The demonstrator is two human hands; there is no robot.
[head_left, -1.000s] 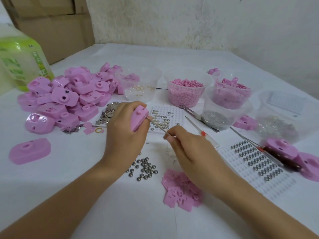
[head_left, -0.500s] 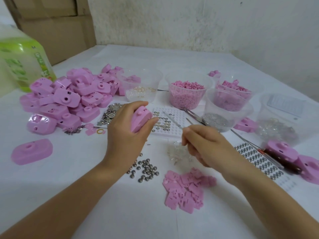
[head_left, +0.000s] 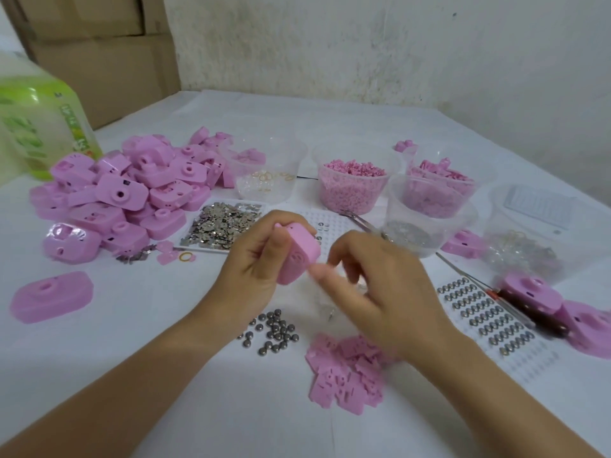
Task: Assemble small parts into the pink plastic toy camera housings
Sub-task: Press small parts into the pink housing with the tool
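Note:
My left hand (head_left: pixel 254 272) grips a pink toy camera housing (head_left: pixel 299 256) above the middle of the white table (head_left: pixel 99 358), tilted on its edge. My right hand (head_left: pixel 380 292) is right beside it, fingers curled. Its blurred fingertips pinch something small against the housing's lower corner, too smeared to name. A big pile of pink housings (head_left: pixel 132 193) lies at the left. Steel balls (head_left: pixel 274 328) and flat pink pieces (head_left: pixel 347 375) lie under my hands.
Clear cups stand behind: rings (head_left: pixel 267 173), pink pellets (head_left: pixel 355 190), grey bits (head_left: pixel 416 233), pink parts (head_left: pixel 443 180). Metal plates (head_left: pixel 224 223), tweezers (head_left: pixel 360 221), a tray of springs (head_left: pixel 486 312), a screwdriver (head_left: pixel 529 309) and a green bottle (head_left: pixel 43 127) surround the work spot.
My right hand drew back from the housing, dipped to the table near the clear bits, then returned to the housing. The thin tool it held earlier is no longer seen. My left hand tilted the housing.

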